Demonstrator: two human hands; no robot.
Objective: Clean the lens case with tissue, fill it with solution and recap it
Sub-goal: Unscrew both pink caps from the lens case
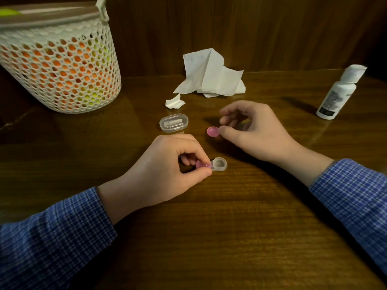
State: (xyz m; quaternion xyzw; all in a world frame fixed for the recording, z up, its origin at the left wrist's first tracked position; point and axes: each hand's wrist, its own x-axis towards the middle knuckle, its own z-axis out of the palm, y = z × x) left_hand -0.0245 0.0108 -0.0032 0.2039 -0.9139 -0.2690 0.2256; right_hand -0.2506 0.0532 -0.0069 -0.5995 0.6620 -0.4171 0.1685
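While lying crosswise, lens case points its open well right.

A dark wooden table with a glossy grain stands against a wood-panelled wall in dim, warm light; 1 white perforated basket sits at left.
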